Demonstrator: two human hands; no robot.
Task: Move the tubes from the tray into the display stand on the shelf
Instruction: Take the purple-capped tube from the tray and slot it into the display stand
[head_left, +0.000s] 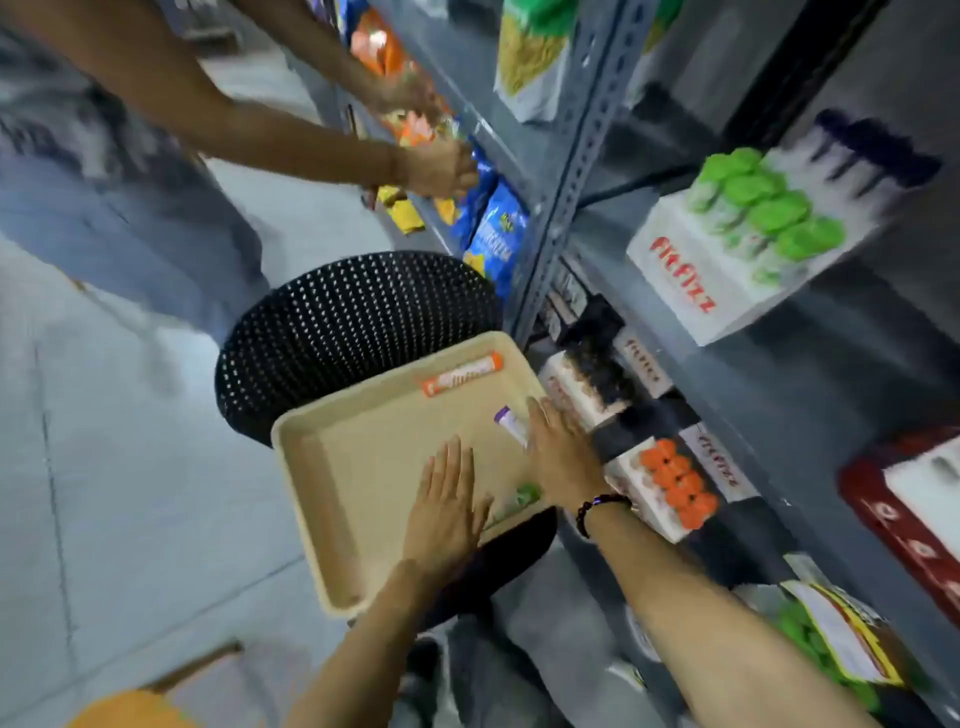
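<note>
A beige tray (332, 467) rests on a black perforated chair. Three tubes lie in it: an orange tube (461, 374) near the far rim, a purple-capped tube (511, 425) at the right side, a green-capped tube (514, 501) near the front right corner. My left hand (444, 512) lies flat and open on the tray floor, just left of the green-capped tube. My right hand (561, 452) is spread open over the tray's right edge, its fingers touching the purple-capped tube. A white display stand (670, 478) with orange-capped tubes sits on the shelf right of the tray.
The black chair (353, 317) stands against a grey metal shelf post (558, 208). An upper stand (727, 249) holds green-capped and dark blue tubes. Another person's arms (311, 140) reach to snack packets (493, 234) at the far left of the shelf.
</note>
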